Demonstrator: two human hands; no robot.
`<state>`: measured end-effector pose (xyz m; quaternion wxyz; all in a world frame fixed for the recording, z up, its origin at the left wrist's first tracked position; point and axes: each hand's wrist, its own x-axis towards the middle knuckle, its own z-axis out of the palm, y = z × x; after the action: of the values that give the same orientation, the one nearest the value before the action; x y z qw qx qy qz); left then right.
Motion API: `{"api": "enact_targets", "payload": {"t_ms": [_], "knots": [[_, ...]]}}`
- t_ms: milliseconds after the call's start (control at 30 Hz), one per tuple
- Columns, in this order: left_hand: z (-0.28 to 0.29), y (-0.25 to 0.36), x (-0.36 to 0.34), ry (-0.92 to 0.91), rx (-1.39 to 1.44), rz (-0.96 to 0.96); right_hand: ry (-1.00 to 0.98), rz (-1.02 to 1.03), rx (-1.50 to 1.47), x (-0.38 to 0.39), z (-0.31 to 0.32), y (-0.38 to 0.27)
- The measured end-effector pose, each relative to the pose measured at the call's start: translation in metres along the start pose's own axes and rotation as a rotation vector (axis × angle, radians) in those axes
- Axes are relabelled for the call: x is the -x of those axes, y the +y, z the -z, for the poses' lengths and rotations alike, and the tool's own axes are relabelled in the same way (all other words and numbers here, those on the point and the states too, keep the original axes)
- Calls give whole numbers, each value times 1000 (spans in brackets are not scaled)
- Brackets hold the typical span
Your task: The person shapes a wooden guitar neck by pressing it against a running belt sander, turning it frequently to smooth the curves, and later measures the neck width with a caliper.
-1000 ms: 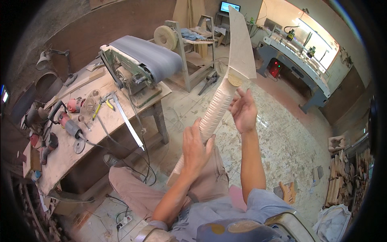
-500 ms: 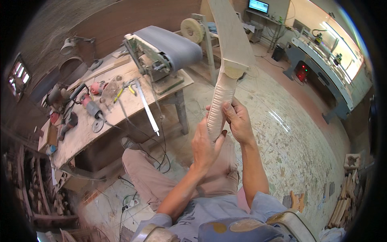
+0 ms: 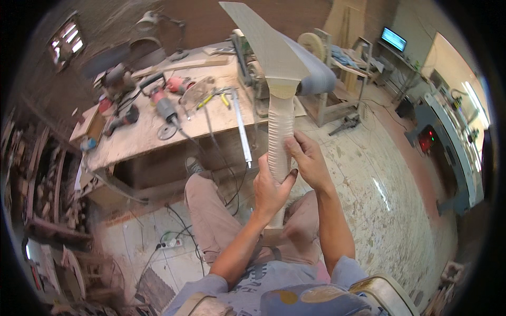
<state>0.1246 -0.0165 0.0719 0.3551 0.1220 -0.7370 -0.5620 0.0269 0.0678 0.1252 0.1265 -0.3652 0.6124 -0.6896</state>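
Observation:
Upright in front of me stands a pale carved wooden piece (image 3: 281, 126). It has a ribbed, handle-like shaft and a broad, flat blade-like part at the top, slanting to a point at the upper left. My left hand (image 3: 271, 189) wraps round the lower shaft. Slightly higher, my right hand (image 3: 308, 158) grips the shaft's right side between thumb and fingers. The shaft's lower end shows below my left hand, over my lap.
A workbench (image 3: 132, 145) on the left bears red-and-grey power tools, yellow-handled pliers (image 3: 204, 101) and a metal bar (image 3: 242, 129). Behind the wooden piece stands a belt sander (image 3: 319, 73). Cables (image 3: 184, 224) trail across the floor. A grey machine (image 3: 448, 147) stands at right.
The view has swung left, so the bench and sander sit farther right. The wooden piece has turned, and its broad end now points up and left. Both hands still hold the shaft.

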Motion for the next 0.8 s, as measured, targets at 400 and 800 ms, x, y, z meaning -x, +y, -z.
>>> {"api": "enact_targets", "payload": {"t_ms": [400, 800], "knots": [[150, -43, -61, 134, 393, 207, -137, -712, 37, -117, -35, 182], [213, -39, -31, -80, 531, 320, 315, 45, 755, -89, -66, 160]]}}
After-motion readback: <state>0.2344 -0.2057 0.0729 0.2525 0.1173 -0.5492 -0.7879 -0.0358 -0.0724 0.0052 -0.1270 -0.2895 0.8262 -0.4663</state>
